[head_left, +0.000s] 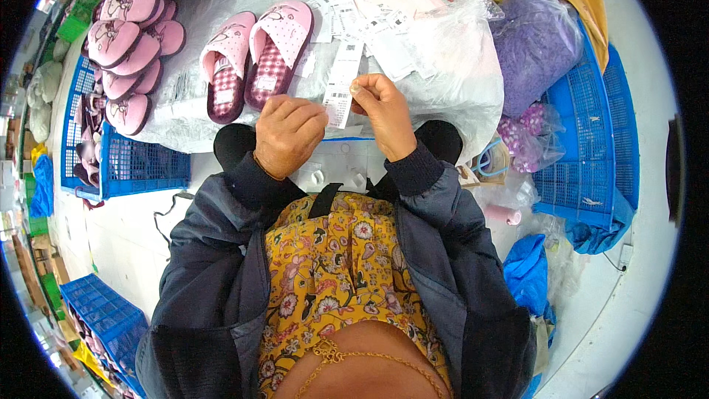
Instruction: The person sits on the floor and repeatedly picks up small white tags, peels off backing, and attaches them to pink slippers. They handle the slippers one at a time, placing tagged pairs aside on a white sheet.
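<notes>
A long white printed paper tag (342,81) is between my two hands at the near edge of the plastic-covered table. My right hand (384,118) pinches its right edge between thumb and fingers. My left hand (290,137) is closed in a loose fist against the tag's lower left side; what its fingertips grip is hidden. Just beyond the left hand, a pair of pink slippers lies side by side with toes pointing away: the left slipper (227,52) and the right slipper (279,41), both with checked insoles and dark burgundy soles.
Piled pink slippers (129,48) line the table's left side, above a blue crate (144,166). Loose paper tags (347,11) and clear plastic film (450,52) cover the table's middle and right. Stacked blue crates (583,148) and a bag of purple items (535,41) stand at right.
</notes>
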The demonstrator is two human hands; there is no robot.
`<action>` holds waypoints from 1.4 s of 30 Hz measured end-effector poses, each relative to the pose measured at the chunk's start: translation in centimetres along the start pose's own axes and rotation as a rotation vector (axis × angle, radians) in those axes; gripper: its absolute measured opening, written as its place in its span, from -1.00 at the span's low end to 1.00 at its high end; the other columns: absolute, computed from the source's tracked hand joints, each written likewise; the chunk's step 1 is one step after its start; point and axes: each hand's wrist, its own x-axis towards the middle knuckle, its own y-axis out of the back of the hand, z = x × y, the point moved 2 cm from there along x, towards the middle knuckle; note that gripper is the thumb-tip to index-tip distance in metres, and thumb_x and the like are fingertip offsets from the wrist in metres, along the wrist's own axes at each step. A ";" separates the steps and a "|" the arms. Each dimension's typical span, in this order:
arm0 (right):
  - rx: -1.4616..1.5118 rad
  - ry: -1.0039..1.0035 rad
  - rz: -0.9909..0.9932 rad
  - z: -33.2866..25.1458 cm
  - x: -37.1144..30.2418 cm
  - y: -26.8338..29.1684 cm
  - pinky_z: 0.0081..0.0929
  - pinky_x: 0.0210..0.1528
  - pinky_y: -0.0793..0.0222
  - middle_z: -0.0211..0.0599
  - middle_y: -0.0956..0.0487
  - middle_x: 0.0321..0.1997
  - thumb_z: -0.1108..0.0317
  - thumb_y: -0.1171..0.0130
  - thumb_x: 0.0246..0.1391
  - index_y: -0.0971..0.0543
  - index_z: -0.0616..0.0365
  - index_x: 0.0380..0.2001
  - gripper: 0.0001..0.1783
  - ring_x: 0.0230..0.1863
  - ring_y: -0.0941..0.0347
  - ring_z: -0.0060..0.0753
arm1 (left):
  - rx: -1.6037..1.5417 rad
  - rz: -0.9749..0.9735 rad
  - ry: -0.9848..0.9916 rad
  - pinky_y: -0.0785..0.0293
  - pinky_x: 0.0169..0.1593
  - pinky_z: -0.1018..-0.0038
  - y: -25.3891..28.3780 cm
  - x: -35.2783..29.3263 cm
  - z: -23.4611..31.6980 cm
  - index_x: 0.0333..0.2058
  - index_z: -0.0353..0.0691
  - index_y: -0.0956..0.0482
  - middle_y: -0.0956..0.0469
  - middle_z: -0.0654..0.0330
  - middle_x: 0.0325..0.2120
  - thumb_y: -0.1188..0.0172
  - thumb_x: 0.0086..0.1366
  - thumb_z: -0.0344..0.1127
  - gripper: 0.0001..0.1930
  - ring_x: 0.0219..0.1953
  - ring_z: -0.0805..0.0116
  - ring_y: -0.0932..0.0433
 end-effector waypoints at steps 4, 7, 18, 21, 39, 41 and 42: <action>-0.032 0.018 0.021 0.7 -0.6 -0.5 -0.63 -0.30 -0.41 -0.39 -0.57 -0.36 0.41 -0.21 0.19 -0.51 0.26 -0.21 -0.84 -0.37 -0.45 -0.66 | -0.328 -0.003 0.282 -0.42 -0.10 0.37 0.4 -1.3 -0.2 -0.14 -0.23 -0.57 -0.58 0.23 -0.23 -0.42 0.00 -0.34 -0.60 -0.15 0.24 -0.55; -0.076 0.102 -0.003 0.1 -1.8 -1.3 -0.64 -0.32 -0.40 -0.40 -0.57 -0.37 0.44 -0.21 0.18 -0.51 0.27 -0.24 -0.86 -0.40 -0.44 -0.67 | -0.914 0.152 0.816 -0.43 -0.12 0.51 -1.2 -3.1 -0.6 -0.02 -0.32 -0.48 -0.56 0.26 -0.23 -0.32 0.22 -0.33 -0.61 -0.16 0.41 -0.52; -0.832 0.751 0.025 -2.6 -4.2 -2.0 -0.28 -0.03 -0.39 -0.32 -0.57 -0.10 0.52 -0.29 -0.06 -0.58 0.10 -0.32 -0.82 -0.08 -0.46 -0.21 | -1.381 0.012 1.170 -0.41 -0.35 0.66 -3.1 -3.9 -0.7 -0.25 -0.36 -0.62 -0.59 0.33 -0.43 -0.28 0.26 -0.40 -0.86 -0.43 0.65 -0.48; -0.977 0.953 0.073 -3.7 -4.7 -2.5 -0.22 0.06 -0.33 -0.34 -0.56 -0.04 0.50 -0.32 -0.14 -0.59 0.07 -0.36 -0.80 0.02 -0.43 -0.17 | -1.217 -0.070 1.063 -0.39 -0.37 0.65 -2.5 -3.7 -1.1 -0.31 -0.35 -0.64 -0.57 0.35 -0.47 -0.30 0.25 -0.38 -0.87 -0.44 0.67 -0.45; -0.718 0.640 0.013 -1.0 -5.7 -1.7 -0.36 -0.27 -0.48 -0.20 -0.63 -0.30 0.45 -0.22 0.13 -0.54 0.18 -0.23 -0.86 -0.30 -0.59 -0.15 | -1.075 -0.088 1.008 -0.36 -0.17 0.63 -2.0 -2.8 1.2 -0.24 -0.32 -0.59 -0.48 0.37 -0.38 -0.35 0.20 -0.44 -0.82 -0.30 0.59 -0.40; -0.672 0.585 0.039 -0.9 -5.7 -1.4 -0.40 -0.29 -0.47 -0.19 -0.62 -0.33 0.44 -0.19 0.17 -0.54 0.19 -0.22 -0.88 -0.35 -0.59 -0.22 | -0.940 0.004 0.895 -0.37 -0.19 0.65 -2.1 -2.6 0.6 -0.18 -0.31 -0.55 -0.49 0.37 -0.36 -0.35 0.21 -0.42 -0.77 -0.31 0.61 -0.41; -0.652 0.589 0.037 -0.9 -5.7 -1.3 -0.42 -0.30 -0.47 -0.19 -0.62 -0.34 0.43 -0.18 0.18 -0.54 0.19 -0.22 -0.89 -0.36 -0.59 -0.25 | -0.872 0.049 0.838 -0.37 -0.19 0.65 -2.2 -2.6 0.2 -0.15 -0.31 -0.53 -0.50 0.37 -0.35 -0.35 0.22 -0.41 -0.74 -0.32 0.62 -0.42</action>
